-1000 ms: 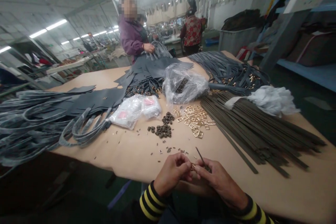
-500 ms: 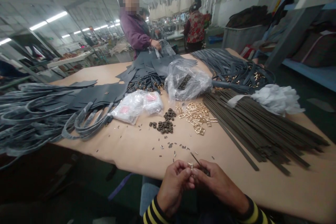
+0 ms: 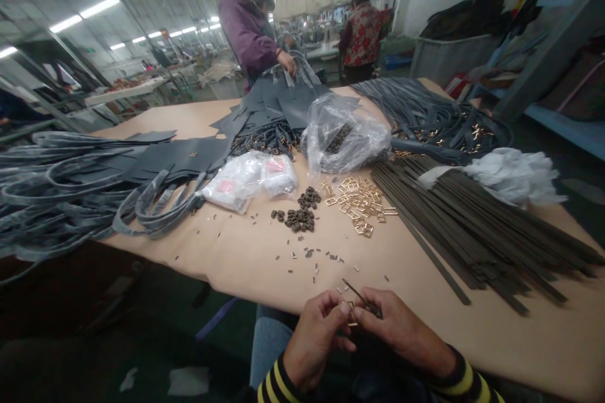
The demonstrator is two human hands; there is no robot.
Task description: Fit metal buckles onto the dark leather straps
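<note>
At the near table edge, my left hand (image 3: 319, 334) pinches a small gold buckle (image 3: 350, 313) between thumb and fingers. Close beside it, my right hand (image 3: 397, 327) is closed on a thin dark rod-like piece (image 3: 355, 290), its narrow end pointing up and left. What kind of thing that piece is, I cannot make out. The right thumb is at the buckle; whether it also grips it is unclear. Beyond my hands lie small loose bits (image 3: 309, 253), a heap of dark strap loops (image 3: 300, 219) and a pile of gold buckles (image 3: 362, 204).
Dark straps (image 3: 472, 233) lie bundled at right, beside crumpled white plastic (image 3: 515, 175). Clear bags (image 3: 347, 138) and white packets (image 3: 250, 179) sit mid-table. Grey panels with handles (image 3: 155, 201) cover the left. A person in purple (image 3: 248, 38) stands across, handling grey pieces.
The gold buckle has turned in my fingers, and more of its frame shows. My left fingers have loosened and spread slightly. The camera view has shifted a little.
</note>
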